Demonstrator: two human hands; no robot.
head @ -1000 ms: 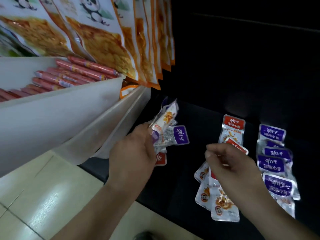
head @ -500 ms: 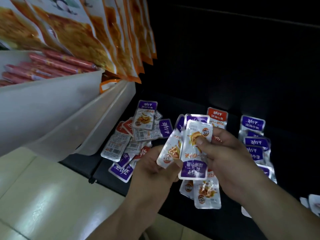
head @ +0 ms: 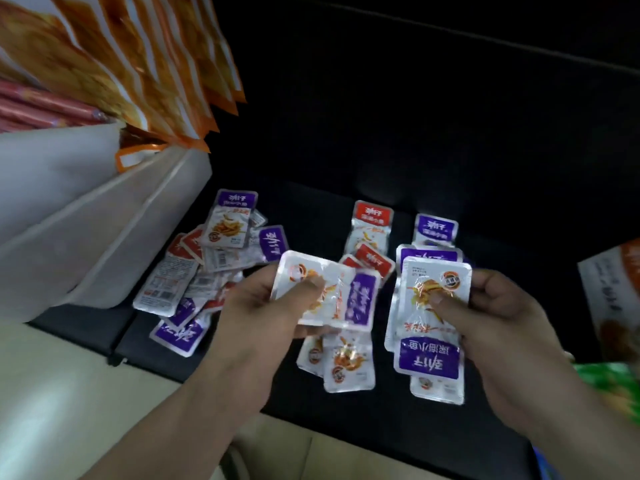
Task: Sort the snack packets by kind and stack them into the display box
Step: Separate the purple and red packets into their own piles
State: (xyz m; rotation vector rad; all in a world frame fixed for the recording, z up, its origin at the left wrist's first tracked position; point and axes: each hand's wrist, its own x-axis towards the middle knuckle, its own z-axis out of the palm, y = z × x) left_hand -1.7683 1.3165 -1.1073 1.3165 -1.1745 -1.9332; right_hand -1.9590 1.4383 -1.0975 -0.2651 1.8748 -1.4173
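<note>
Purple-banded packet [head: 332, 292] lies sideways, pinched by the left hand [head: 266, 306]; the right hand [head: 491, 313] pinches an upright purple stack [head: 431, 317] above the black surface [head: 381, 420].

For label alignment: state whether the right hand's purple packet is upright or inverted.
Inverted: the purple packet in the right hand shows its band lowest, characters upside down.

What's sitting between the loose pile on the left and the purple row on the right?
Head view: a row of red-topped packets lies on the dark surface between the loose pile and the purple row.
</note>
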